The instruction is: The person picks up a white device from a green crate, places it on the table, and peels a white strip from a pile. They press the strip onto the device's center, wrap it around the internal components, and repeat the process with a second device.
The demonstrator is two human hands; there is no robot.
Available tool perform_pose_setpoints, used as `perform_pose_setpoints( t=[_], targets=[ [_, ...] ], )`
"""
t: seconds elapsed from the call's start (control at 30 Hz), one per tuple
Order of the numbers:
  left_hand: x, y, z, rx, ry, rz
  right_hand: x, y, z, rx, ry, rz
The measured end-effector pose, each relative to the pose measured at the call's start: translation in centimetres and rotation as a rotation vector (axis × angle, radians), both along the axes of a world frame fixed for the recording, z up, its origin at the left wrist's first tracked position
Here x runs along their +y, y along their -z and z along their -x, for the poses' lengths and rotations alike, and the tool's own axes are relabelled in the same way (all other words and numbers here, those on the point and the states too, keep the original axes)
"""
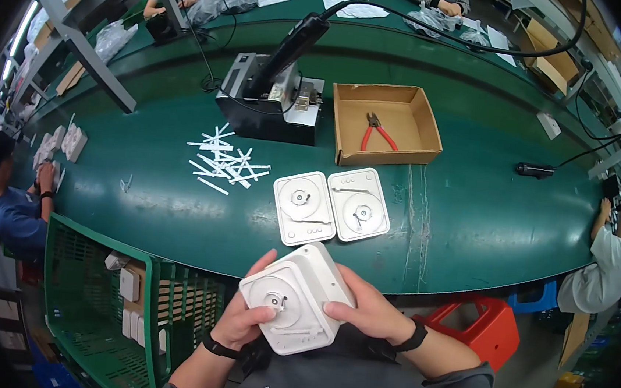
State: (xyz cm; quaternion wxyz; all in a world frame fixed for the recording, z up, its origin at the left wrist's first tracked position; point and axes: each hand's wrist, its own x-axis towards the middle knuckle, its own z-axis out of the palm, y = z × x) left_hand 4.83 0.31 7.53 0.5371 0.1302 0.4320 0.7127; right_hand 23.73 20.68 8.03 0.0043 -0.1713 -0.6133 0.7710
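Close to my body, over the table's front edge, I hold a thick white case shaped like a small record player (302,286) in both hands. It is tilted, and its round platter and small arm face up. My left hand (244,320) grips its left side, the thumb lying on the face by the platter's centre. My right hand (370,310) wraps the right side with the thumb pressed on the edge; the fingers underneath are hidden. Just beyond, two similar white record-player-shaped pieces (304,216) (358,214) lie side by side on the green table.
Thin white strips (228,161) lie in a loose pile beside a black-and-silver bench machine (281,103). A cardboard box (405,128) holds red-handled pliers (376,133). A green crate (152,313) stands at my left, a red stool (479,331) at my right. Co-workers sit around the table.
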Motion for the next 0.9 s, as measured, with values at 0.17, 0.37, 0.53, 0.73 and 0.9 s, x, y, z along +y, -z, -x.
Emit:
perform_pose_setpoints(
  t=[0.17, 0.37, 0.53, 0.73, 0.9],
  targets=[
    [0.9, -0.1, 1.1, -0.158, 0.084, 0.016, 0.0, -2.1, -1.1, -0.145, 0.136, -0.021],
    [-0.7, 0.8, 6.0, -0.117, -0.011, -0.039, 4.2, -4.7, -3.3, -0.046, 0.457, -0.65],
    [1.1, 3.2, 11.4, 0.139, -0.256, 0.235, 9.1, -4.3, -2.4, -0.42, 0.706, -1.35],
    [4.0, 5.0, 12.0, 0.354, -0.295, 0.338, 10.9, 0.1, -0.9, -0.571, 0.603, -1.677],
    [3.7, 6.4, 9.6, 1.019, -0.489, 0.451, 9.3, 1.3, 0.8, -0.308, 0.681, -1.627]
  ],
)
